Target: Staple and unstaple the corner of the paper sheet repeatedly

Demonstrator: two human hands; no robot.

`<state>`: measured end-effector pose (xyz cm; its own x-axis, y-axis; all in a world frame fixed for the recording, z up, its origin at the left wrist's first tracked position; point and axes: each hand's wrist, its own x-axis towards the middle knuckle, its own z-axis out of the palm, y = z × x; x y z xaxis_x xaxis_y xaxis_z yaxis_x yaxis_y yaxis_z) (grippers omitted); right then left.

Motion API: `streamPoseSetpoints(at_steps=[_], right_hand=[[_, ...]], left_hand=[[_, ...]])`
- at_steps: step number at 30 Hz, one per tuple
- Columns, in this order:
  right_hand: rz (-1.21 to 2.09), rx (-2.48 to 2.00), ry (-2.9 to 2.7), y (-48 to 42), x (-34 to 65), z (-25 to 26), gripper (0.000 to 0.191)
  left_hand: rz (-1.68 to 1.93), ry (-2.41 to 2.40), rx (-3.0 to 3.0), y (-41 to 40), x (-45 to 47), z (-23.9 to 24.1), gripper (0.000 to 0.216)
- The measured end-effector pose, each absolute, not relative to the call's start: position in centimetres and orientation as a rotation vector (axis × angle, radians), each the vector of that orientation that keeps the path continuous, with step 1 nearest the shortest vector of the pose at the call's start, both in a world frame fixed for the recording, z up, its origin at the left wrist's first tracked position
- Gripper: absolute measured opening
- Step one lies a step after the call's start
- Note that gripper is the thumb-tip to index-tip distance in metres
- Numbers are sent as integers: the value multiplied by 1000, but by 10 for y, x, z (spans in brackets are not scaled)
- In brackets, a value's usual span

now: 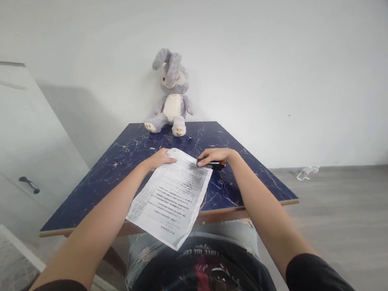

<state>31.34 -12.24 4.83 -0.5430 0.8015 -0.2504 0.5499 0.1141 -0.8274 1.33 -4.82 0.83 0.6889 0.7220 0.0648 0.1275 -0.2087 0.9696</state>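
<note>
Paper (170,197) in the head view, seemingly several sheets thick, held slantwise over the 6 o'clock edge of the blue table (96,180), with 1 corner aimed at the black shirt (202,280). Print too blurred to read. Pinched near its 12 o'clock corner by the left hand (160,160), thumb on top, fingers underneath and mostly hidden; likely gripped there to keep the sheets together and steady, with most of the page left uncovered.

Near the paper's 2 o'clock corner, the right hand (218,154), closed round a black tool (213,165) with an orange end, perhaps a stapler. Thumb laid along the top, fingers seemingly curled beneath, probably for a squeezing hold. Orange end turned to 3 o'clock, opposite end overlapping the paper's edge. Cannot tell from this angle about any paper caught inside the tool, nor about any fingertip of that hand touching the sheets.

Beyond, at 12 o'clock on the table, a grey rabbit (172,106), seated with legs forward and back to the wall (275,61), perhaps propped there for support, well apart from both hands. Off the table toward 9 o'clock, a white cabinet (13,128); on the floor (346,221) toward 3 o'clock, a crumpled clear wrapper (307,172), close to the wall's foot.
</note>
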Motion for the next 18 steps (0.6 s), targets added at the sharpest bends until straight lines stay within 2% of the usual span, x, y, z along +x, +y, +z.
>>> streamPoseSetpoints(at_steps=[12,15,18], right_hand=[[1413,-1419,-1954,-116,307,39,36],[1503,-1479,-1673,-110,324,31,44],[1422,-1532,-1243,-99,338,23,46]], left_hand=[[664,704,1675,-40,10,-2,45],[715,786,1697,-33,12,-9,40],[875,914,1743,-25,17,-14,39]])
